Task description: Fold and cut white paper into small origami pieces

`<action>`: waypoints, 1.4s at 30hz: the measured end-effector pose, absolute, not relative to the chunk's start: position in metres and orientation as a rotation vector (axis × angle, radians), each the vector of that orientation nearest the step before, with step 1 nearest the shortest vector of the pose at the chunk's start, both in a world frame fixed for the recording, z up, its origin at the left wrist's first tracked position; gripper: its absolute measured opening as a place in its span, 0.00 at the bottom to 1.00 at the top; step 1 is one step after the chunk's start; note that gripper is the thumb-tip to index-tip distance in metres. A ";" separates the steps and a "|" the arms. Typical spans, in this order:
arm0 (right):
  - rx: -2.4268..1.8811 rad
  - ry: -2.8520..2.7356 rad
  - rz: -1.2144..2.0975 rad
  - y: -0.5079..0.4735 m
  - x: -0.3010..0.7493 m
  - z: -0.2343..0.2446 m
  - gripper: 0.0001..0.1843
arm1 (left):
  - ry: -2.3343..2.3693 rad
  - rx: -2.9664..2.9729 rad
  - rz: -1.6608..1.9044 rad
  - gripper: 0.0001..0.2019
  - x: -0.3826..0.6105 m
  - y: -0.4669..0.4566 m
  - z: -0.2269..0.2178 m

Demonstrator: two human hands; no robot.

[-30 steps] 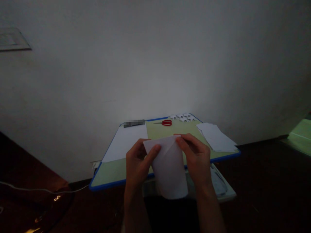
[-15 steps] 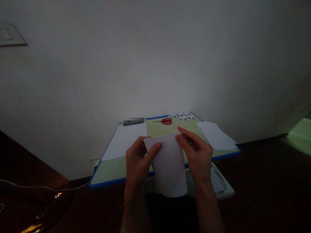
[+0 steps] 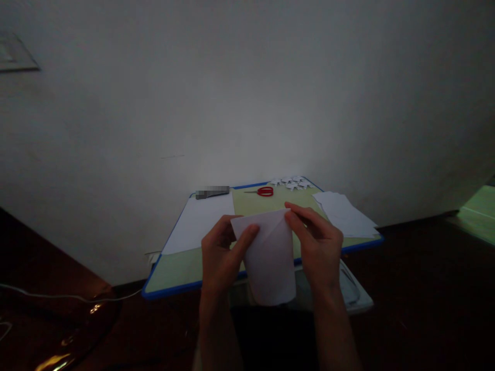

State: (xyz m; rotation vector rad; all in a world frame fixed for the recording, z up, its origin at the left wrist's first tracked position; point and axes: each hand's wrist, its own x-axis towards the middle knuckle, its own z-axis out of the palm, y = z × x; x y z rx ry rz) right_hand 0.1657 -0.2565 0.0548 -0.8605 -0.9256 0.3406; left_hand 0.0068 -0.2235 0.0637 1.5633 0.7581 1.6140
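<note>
A white sheet of paper is held up in front of me, with a diagonal crease or folded edge near its top and its lower end curving down past the table's front edge. My left hand grips its upper left part, thumb on the near face and fingers behind. At the top right corner, my right hand pinches the paper between thumb and forefinger. Beyond the hands, red-handled scissors lie on the table. Several small cut white paper pieces are bunched at the far right corner.
The pale green table has a blue rim and stands close to a grey wall. White paper covers its left side, with a dark, blurred-out object at the far end. A stack of sheets lies on the right. A cable runs at left.
My right hand has shifted slightly right with the paper's corner. The sheet's lower end has risen a little, and the diagonal crease shows more clearly. My left hand keeps its grip.
</note>
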 end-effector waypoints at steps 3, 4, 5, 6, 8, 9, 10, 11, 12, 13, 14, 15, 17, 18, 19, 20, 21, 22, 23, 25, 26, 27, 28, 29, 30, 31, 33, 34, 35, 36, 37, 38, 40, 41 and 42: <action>-0.879 -0.885 0.375 -0.257 0.166 0.055 0.11 | 0.760 1.554 1.617 0.08 0.007 -0.225 0.064; -0.881 -0.880 0.373 -0.257 0.165 0.055 0.11 | 0.760 1.553 1.621 0.08 0.007 -0.226 0.064; -0.880 -0.882 0.365 -0.257 0.165 0.056 0.10 | 0.759 1.552 1.625 0.08 0.007 -0.227 0.065; -0.877 -0.892 0.353 -0.257 0.165 0.056 0.09 | 0.759 1.549 1.631 0.08 0.007 -0.227 0.065; -0.867 -0.917 0.329 -0.257 0.163 0.057 0.07 | 0.766 1.543 1.642 0.08 0.007 -0.229 0.065; -0.862 -0.928 0.320 -0.257 0.163 0.057 0.07 | 0.771 1.543 1.646 0.08 0.007 -0.229 0.066; -0.858 -0.934 0.313 -0.257 0.162 0.057 0.06 | 0.775 1.544 1.648 0.08 0.007 -0.230 0.066; -0.855 -0.935 0.308 -0.257 0.162 0.057 0.06 | 0.777 1.545 1.648 0.08 0.008 -0.230 0.066; -0.854 -0.932 0.306 -0.258 0.162 0.057 0.06 | 0.777 1.545 1.644 0.08 0.008 -0.230 0.066; -0.855 -0.929 0.309 -0.258 0.162 0.057 0.05 | 0.774 1.544 1.636 0.08 0.007 -0.230 0.065; -0.859 -0.925 0.314 -0.258 0.163 0.056 0.04 | 0.771 1.544 1.630 0.07 0.007 -0.230 0.065; -0.864 -0.922 0.320 -0.258 0.163 0.056 0.03 | 0.769 1.544 1.625 0.07 0.007 -0.230 0.065; -0.871 -0.922 0.334 -0.259 0.164 0.055 0.02 | 0.774 1.547 1.621 0.07 0.006 -0.230 0.065; -0.873 -0.925 0.341 -0.259 0.165 0.055 0.02 | 0.783 1.550 1.626 0.08 0.005 -0.230 0.065; -0.874 -0.927 0.344 -0.260 0.165 0.055 0.02 | 0.797 1.553 1.637 0.09 0.004 -0.231 0.064; -0.873 -0.931 0.343 -0.260 0.165 0.055 0.02 | 0.817 1.557 1.653 0.11 0.004 -0.231 0.064; -0.872 -0.939 0.341 -0.261 0.165 0.056 0.02 | 0.837 1.563 1.670 0.12 0.003 -0.231 0.064; -0.869 -0.945 0.335 -0.262 0.164 0.056 0.02 | 0.854 1.569 1.687 0.14 0.002 -0.232 0.064; -0.867 -0.953 0.329 -0.263 0.164 0.057 0.02 | 0.865 1.575 1.701 0.14 0.002 -0.232 0.064; -0.863 -0.969 0.317 -0.264 0.164 0.058 0.02 | 0.870 1.583 1.714 0.15 0.001 -0.233 0.064; -0.863 -0.975 0.313 -0.264 0.164 0.058 0.02 | 0.865 1.582 1.720 0.15 0.001 -0.233 0.064; -0.866 -0.979 0.308 -0.264 0.165 0.058 0.02 | 0.856 1.574 1.732 0.14 0.001 -0.234 0.064; -0.871 -0.984 0.302 -0.264 0.166 0.058 0.02 | 0.848 1.561 1.749 0.13 0.001 -0.234 0.064; -0.878 -0.989 0.298 -0.265 0.167 0.058 0.03 | 0.841 1.543 1.771 0.12 0.001 -0.233 0.063; -0.886 -0.992 0.293 -0.265 0.168 0.058 0.03 | 0.836 1.523 1.794 0.10 0.002 -0.233 0.063; -0.892 -0.996 0.289 -0.265 0.168 0.057 0.03 | 0.833 1.503 1.816 0.09 0.002 -0.233 0.062; -0.900 -1.006 0.282 -0.266 0.169 0.057 0.04 | 0.837 1.472 1.853 0.06 0.003 -0.232 0.061; -0.902 -1.011 0.278 -0.267 0.169 0.057 0.04 | 0.840 1.459 1.872 0.05 0.004 -0.231 0.061; -0.902 -1.016 0.273 -0.268 0.169 0.057 0.03 | 0.841 1.444 1.896 0.04 0.004 -0.231 0.061; -0.900 -1.020 0.267 -0.268 0.168 0.057 0.03 | 0.840 1.426 1.924 0.02 0.005 -0.230 0.061; -0.898 -1.026 0.263 -0.269 0.168 0.057 0.03 | 0.835 1.404 1.959 0.02 0.006 -0.230 0.061; -0.898 -1.033 0.261 -0.269 0.168 0.058 0.02 | 0.829 1.381 1.994 0.02 0.007 -0.230 0.061; -0.901 -1.052 0.258 -0.270 0.168 0.058 0.02 | 0.825 1.348 2.055 0.03 0.009 -0.230 0.062; -0.904 -1.062 0.255 -0.270 0.168 0.058 0.02 | 0.824 1.345 2.078 0.03 0.009 -0.230 0.063; -0.909 -1.071 0.250 -0.269 0.168 0.058 0.02 | 0.824 1.355 2.093 0.03 0.010 -0.230 0.063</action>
